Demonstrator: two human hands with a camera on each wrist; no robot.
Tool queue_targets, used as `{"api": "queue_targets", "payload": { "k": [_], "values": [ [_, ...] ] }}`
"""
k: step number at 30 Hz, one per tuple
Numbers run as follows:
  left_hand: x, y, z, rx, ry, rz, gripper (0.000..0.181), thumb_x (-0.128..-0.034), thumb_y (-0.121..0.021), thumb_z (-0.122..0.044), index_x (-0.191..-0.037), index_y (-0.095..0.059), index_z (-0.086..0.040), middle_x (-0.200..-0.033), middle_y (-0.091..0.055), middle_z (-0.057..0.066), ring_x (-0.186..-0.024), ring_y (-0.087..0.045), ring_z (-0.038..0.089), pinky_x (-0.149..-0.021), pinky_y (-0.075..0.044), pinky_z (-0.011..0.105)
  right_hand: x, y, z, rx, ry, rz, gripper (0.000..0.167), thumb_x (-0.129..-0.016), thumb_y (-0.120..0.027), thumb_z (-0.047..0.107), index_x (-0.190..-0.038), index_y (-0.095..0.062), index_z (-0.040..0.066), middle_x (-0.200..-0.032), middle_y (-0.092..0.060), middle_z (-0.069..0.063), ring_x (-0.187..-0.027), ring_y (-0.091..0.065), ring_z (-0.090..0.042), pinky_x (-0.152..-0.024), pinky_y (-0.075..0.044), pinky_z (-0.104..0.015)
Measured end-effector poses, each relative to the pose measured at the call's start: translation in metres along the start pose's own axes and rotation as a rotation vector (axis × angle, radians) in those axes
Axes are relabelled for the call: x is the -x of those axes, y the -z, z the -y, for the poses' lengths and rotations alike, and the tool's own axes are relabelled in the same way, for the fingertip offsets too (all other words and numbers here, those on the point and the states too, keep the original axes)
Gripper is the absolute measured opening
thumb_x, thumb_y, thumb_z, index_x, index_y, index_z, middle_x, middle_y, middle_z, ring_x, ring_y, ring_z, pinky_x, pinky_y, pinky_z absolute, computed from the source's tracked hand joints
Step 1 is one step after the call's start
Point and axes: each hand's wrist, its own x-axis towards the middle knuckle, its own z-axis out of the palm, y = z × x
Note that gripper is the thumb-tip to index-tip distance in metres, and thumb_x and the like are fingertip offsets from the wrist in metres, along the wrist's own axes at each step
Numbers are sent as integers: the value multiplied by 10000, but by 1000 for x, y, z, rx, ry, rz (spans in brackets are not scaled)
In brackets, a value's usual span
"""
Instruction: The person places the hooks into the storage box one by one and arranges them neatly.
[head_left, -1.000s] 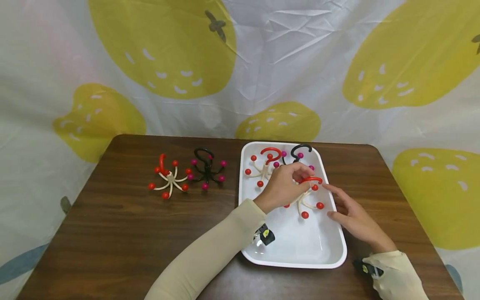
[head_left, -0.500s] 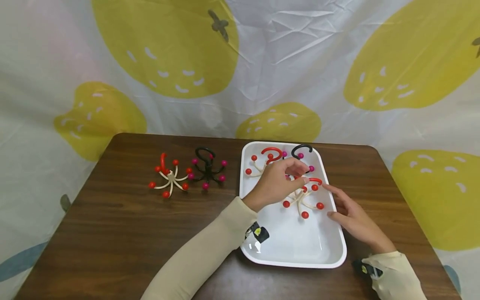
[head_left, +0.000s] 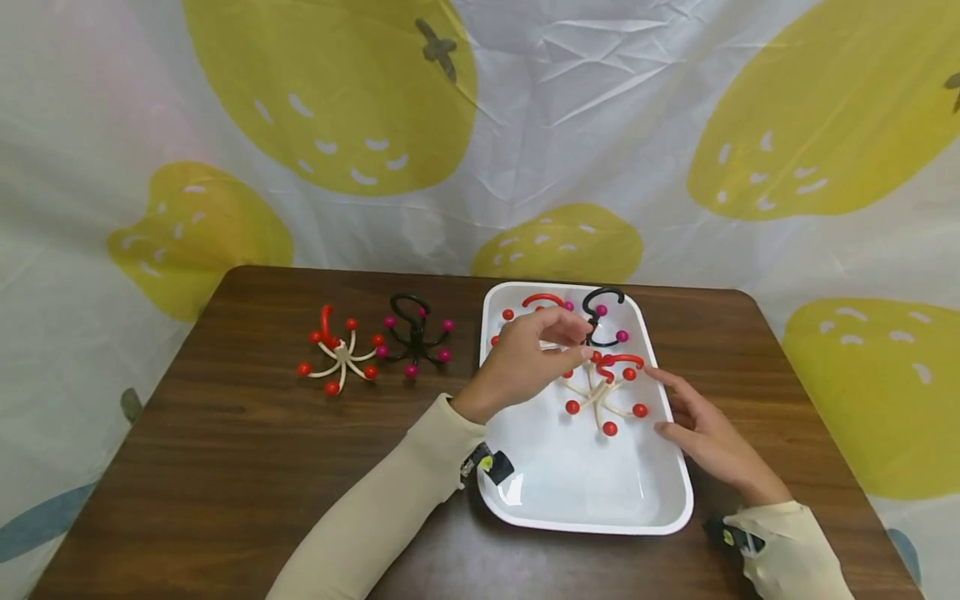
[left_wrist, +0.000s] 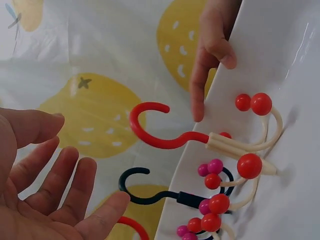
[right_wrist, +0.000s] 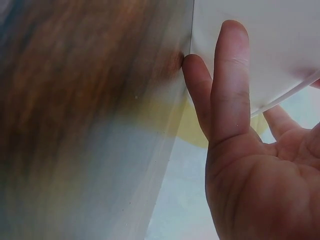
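Three ball-tipped hooks (head_left: 600,395) I watch inside white tray (head_left: 573,492).
Left hand (head_left: 519,358) above it, right hand (head_left: 701,427) at its side; thumbs apart from fingers.

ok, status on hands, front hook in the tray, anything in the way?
Left hand over tray, holding nothing. Right hand at tray's right rim. Front hook in tray, arms down. Black hook close behind it.

Head view: my left hand (head_left: 521,362) hides most legs of the red hook (head_left: 543,297) at the far left of the tray (head_left: 585,500), part of the black hook (head_left: 603,291) beside it | near edge cuts my sleeves (head_left: 375,504) | left wrist view: same hand, same red hook cut off | right wrist view: table (right_wrist: 65,65) blurred, my right hand (right_wrist: 250,160) cut off
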Motion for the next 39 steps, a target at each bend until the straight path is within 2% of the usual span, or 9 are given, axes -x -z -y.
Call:
{"api": "queue_targets", "payload": {
  "k": [3,7,13,17,22,30,35,39],
  "values": [
    [4,6,-2,37,6,-29,233,-952,-787,-154,-1174,-743,-96,-1137,-769,42,-1028,-726,125,-806,-600,224,0,1,0,10,3,-3,792,-992,-650,67,-1677,-277,206,-1552,-457,-322,-1274,-609,-536,-889,-637,-530],
    [10,17,-4,71,-10,-71,218,-959,-768,-128,-1166,-740,-66,-1129,-769,63,-1030,-731,150,-866,-614,241,0,1,0,11,3,-3,795,-993,-653,70,-1678,-275,209,-1546,-463,-322,-1274,-608,-534,-893,-634,-540],
    [19,42,-4,23,-53,-147,221,-971,-764,-143,-1180,-739,-79,-1149,-761,117,-1048,-727,187,-924,-625,328,-1,0,-1,19,12,-8,798,-991,-655,64,-1679,-277,210,-1562,-450,-314,-1286,-601,-539,-894,-635,-534],
    [28,60,1,-6,-37,-194,206,-975,-766,-159,-1176,-738,-124,-1140,-754,73,-1052,-714,168,-917,-622,357,-2,0,-1,20,21,-5,800,-990,-657,62,-1678,-278,211,-1564,-448,-315,-1280,-606,-537,-880,-642,-510],
    [37,78,5,3,-21,-229,216,-973,-766,-157,-1185,-735,-125,-1126,-746,59,-1043,-709,178,-918,-621,408,-3,0,-1,27,13,-3,806,-983,-663,62,-1677,-279,206,-1562,-447,-316,-1274,-609,-530,-880,-642,-511],
    [51,108,12,-28,5,-299,238,-956,-781,-134,-1190,-740,-119,-1126,-739,108,-1016,-712,181,-846,-608,302,-5,-1,-1,26,9,-3,803,-988,-660,65,-1679,-275,203,-1588,-418,-316,-1303,-581,-552,-913,-621,-572],
    [65,129,14,-56,15,-351,241,-961,-783,-146,-1196,-734,-122,-1119,-738,59,-1007,-709,157,-829,-597,242,-5,-1,-2,29,14,2,793,-992,-655,66,-1677,-279,198,-1589,-424,-309,-1297,-590,-536,-920,-621,-560],
    [76,146,15,-76,18,-384,251,-976,-770,-163,-1213,-723,-96,-1146,-729,67,-1011,-700,144,-819,-592,213,-5,0,0,29,11,-2,798,-991,-659,74,-1679,-275,201,-1572,-442,-307,-1295,-591,-530,-920,-621,-561]
  ]
}}
